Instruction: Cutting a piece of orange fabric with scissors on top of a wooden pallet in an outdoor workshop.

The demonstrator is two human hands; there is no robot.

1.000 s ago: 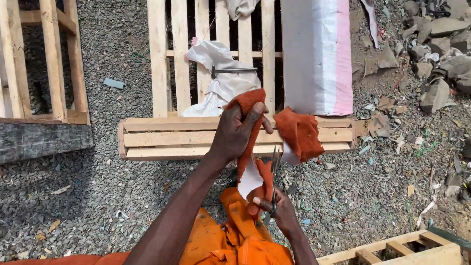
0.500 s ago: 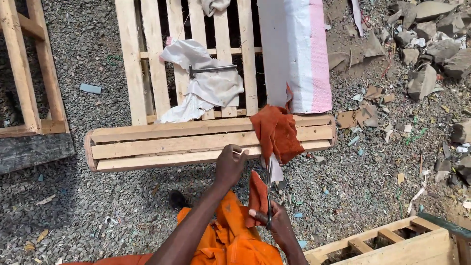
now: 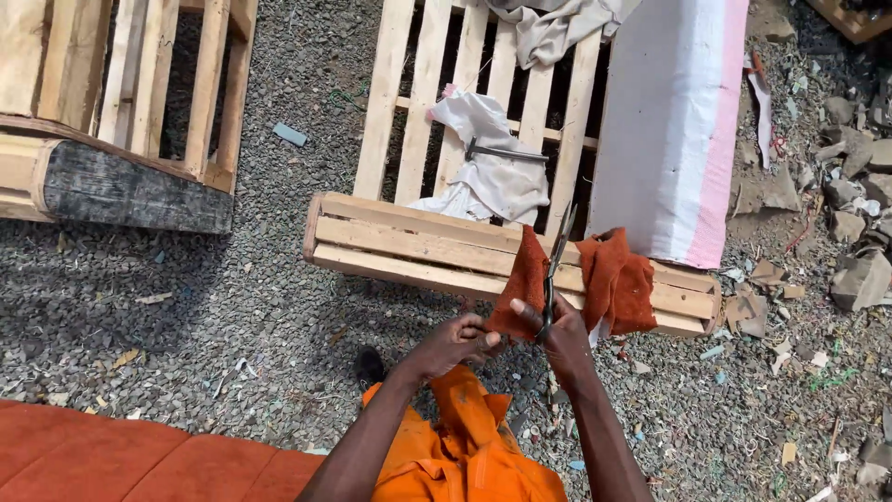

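Left hand (image 3: 457,340) grips orange fabric (image 3: 523,284); right hand (image 3: 557,333) works scissors (image 3: 556,256).

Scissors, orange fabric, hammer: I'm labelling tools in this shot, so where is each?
scissors (image 3: 557,246), head view, on the raised blades.
orange fabric (image 3: 618,279), head view, on the piece right of the blades.
hammer (image 3: 506,152), head view, on its handle across the white cloth.

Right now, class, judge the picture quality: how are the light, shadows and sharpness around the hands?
Head view: flat, even daylight, no glare; only soft shadows under the wooden frame. The left hand, right hand, scissors and orange cloth are fairly sharp; gravel looks slightly smeared.
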